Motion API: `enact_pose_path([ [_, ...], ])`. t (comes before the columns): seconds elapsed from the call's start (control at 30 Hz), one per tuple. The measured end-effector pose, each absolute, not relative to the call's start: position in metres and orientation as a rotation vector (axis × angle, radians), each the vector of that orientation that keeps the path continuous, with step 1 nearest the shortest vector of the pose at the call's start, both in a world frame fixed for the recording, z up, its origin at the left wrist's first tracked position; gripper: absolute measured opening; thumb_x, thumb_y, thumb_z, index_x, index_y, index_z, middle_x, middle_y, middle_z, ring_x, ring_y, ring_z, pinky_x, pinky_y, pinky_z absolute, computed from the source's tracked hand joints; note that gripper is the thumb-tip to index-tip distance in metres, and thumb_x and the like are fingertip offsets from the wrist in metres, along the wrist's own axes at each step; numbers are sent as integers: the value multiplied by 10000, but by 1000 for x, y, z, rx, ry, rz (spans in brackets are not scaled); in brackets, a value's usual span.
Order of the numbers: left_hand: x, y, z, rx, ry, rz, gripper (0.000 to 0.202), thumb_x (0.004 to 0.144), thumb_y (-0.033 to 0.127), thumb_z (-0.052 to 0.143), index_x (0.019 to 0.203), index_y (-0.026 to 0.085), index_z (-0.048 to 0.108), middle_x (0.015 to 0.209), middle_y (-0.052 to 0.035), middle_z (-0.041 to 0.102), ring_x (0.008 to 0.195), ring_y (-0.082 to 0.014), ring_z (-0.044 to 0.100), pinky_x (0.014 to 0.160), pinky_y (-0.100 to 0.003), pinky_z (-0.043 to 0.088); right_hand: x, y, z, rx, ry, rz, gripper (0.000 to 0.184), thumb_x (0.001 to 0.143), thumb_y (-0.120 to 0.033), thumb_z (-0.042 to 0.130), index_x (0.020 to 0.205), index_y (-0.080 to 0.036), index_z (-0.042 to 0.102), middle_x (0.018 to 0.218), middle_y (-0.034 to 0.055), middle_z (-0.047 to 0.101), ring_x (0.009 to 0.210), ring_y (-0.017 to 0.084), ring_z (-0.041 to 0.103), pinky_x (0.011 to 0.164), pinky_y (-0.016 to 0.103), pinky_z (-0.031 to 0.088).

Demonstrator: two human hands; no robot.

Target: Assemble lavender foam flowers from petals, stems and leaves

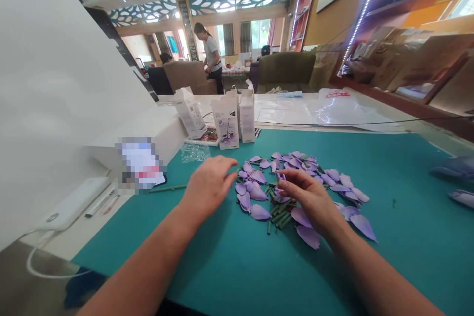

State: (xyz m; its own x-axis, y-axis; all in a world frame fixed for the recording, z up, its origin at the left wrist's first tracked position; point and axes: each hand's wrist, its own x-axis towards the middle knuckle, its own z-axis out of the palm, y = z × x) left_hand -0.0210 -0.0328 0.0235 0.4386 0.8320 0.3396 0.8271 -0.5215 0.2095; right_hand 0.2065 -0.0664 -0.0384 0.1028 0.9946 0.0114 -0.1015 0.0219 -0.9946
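Observation:
My left hand [207, 185] hovers at the left side of a pile of purple petals [256, 191], thumb and forefinger apart with nothing visible between them. Over the middle of the pile, my right hand [309, 195] pinches a small purple petal piece [281, 176] between thumb and fingertips. Its exact shape is partly hidden by the fingers. Below that hand lies a bundle of short green stem pieces [282, 216]. Larger petals [308, 237] are spread around it. A longer green stem [168, 188] rests left of my left hand.
A green mat [222, 266] covers the table. White boxes [225, 121] stand at the back beside crumpled clear plastic [195, 152]. A phone [142, 160], pens [101, 202] and a white power strip [77, 202] lie left. A person [212, 54] stands in the background.

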Motion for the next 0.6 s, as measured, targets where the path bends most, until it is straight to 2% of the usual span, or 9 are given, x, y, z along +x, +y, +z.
enact_pose_path([
  [0.13, -29, -28, 40, 2618, 1586, 645, 255, 879, 216, 510, 1110, 184, 613, 1078, -53, 648, 967, -217, 615, 867, -345, 479, 203, -69, -35, -1168, -1082, 1162, 450, 593, -481, 801, 917, -191, 685, 761, 12, 623, 672, 152, 569, 668, 316, 492],
  [0.27, -14, -24, 26, 2730, 1601, 305, 269, 902, 186, 464, 1149, 183, 571, 1119, -74, 625, 973, -206, 626, 829, -306, 484, 199, -71, -35, -1162, -1068, 1147, 449, 589, -479, 802, 914, -191, 691, 778, 13, 631, 685, 153, 580, 661, 312, 497],
  [0.37, 1, -24, 8, 2771, 1677, 38, 227, 878, 155, 486, 1087, 163, 572, 1071, -111, 623, 939, -241, 640, 770, -330, 497, 197, -71, -34, -1153, -1068, 1146, 466, 562, -480, 813, 899, -182, 690, 783, 20, 640, 685, 158, 585, 650, 314, 502],
  [0.6, 9, -15, -15, 2785, 1756, -74, 221, 861, 130, 476, 1071, 112, 545, 984, -165, 636, 922, -300, 648, 758, -391, 496, 196, -72, -31, -1142, -1109, 1145, 458, 579, -479, 797, 904, -179, 678, 751, 16, 641, 658, 160, 584, 627, 315, 494],
])
